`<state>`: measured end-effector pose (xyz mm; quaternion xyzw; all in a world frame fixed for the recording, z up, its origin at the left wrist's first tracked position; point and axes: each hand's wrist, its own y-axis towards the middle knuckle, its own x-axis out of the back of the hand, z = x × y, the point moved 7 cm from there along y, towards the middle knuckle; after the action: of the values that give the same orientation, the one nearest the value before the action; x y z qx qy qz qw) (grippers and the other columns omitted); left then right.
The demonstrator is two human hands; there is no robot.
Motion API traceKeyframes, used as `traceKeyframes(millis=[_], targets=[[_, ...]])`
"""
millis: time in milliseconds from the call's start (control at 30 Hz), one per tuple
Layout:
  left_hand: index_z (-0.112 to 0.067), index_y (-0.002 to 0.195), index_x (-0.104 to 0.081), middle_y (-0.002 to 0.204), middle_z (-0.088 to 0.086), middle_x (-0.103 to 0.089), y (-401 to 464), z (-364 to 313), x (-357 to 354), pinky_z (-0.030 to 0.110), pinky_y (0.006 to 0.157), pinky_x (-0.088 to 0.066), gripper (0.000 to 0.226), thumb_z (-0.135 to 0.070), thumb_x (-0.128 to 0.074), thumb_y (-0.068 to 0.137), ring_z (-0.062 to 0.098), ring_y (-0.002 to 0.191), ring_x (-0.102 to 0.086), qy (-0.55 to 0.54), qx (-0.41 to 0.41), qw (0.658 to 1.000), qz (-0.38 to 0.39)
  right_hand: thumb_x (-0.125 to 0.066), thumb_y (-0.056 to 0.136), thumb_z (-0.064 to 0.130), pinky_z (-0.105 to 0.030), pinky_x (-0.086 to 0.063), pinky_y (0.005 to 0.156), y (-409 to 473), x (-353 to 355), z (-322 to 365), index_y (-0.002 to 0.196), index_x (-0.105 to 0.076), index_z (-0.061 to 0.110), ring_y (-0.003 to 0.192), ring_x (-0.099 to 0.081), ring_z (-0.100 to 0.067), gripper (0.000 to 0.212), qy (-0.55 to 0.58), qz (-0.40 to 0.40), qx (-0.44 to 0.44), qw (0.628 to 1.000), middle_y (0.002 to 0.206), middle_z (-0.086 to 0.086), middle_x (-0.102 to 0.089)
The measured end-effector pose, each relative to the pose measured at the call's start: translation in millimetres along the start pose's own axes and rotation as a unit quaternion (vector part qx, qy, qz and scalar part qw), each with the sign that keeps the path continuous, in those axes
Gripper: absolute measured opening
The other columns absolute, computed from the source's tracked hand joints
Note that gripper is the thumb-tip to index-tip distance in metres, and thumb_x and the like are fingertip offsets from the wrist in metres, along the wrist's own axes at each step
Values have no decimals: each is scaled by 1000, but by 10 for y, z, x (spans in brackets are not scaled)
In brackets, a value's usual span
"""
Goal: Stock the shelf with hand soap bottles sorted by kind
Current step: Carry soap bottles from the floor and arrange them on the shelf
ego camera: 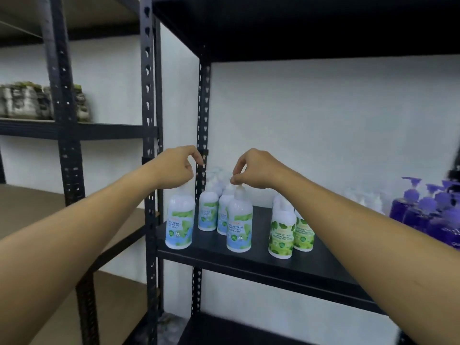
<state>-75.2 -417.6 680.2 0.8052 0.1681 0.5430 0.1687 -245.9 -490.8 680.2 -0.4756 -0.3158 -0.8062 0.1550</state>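
Several white cool mint bottles with blue-green labels stand at the left of the black shelf (271,266). My left hand (177,169) is curled over the top of the front-left cool mint bottle (179,221), hiding its pump. My right hand (255,170) pinches the pump of the front-middle cool mint bottle (238,226). Both bottles are upright, near the shelf's front edge. Two more cool mint bottles (208,211) stand behind them. To the right stand two green-label bottles (281,236), and at the far right purple bottles (420,211).
A perforated black upright post (148,115) runs just left of my left hand. Blurred white pump bottles (362,199) stand at the back of the shelf. The neighbouring rack on the left holds wrapped packs (37,100). Another dark shelf board (298,26) hangs overhead.
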Motion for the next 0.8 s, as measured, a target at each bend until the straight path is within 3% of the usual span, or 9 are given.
traceKeyframes(millis=[133, 300, 467, 567, 800], targets=[[-30, 107, -58, 88, 5, -67, 40, 100, 34, 38, 68, -54, 34, -5, -47, 87, 26, 74, -64, 2, 4, 1000, -4, -75, 85, 24, -24, -44, 65, 134, -163, 8, 97, -71, 13, 90, -61, -15, 16, 0, -5, -6, 1000, 105, 1, -65], [-30, 106, -58, 88, 6, -66, 78, 159, 60, 25, 48, -44, 34, -5, -45, 88, 17, 58, -52, -3, 7, 1000, -5, -74, 85, 25, -23, -41, 59, 264, -283, -9, 99, -67, 15, 87, -60, -17, 18, 4, -14, -13, 1000, 100, 2, -61], [-33, 105, -58, 90, 10, -67, 86, 206, 43, 42, 66, -55, 34, -6, -46, 88, 30, 70, -61, -16, 3, 1000, -12, -72, 87, 21, -22, -39, 58, 375, -388, -25, 93, -64, 15, 87, -58, -17, 12, 16, -21, -16, 1000, 102, 0, -60], [-33, 105, -57, 88, 9, -68, 87, 257, 26, 45, 70, -55, 36, -5, -46, 87, 35, 80, -65, -15, 1, 1000, -16, -70, 88, 18, -19, -36, 54, 425, -449, -23, 96, -65, 12, 83, -55, -16, 11, 25, -20, -15, 999, 100, 1, -57], [-29, 107, -57, 85, 5, -69, 108, 374, -20, 40, 77, -54, 35, -2, -47, 87, 22, 75, -63, -17, 2, 1000, -11, -70, 89, 18, -19, -35, 53, 501, -587, -95, 98, -64, 12, 73, -51, -10, 12, 35, -19, -28, 999, 87, 5, -53]])
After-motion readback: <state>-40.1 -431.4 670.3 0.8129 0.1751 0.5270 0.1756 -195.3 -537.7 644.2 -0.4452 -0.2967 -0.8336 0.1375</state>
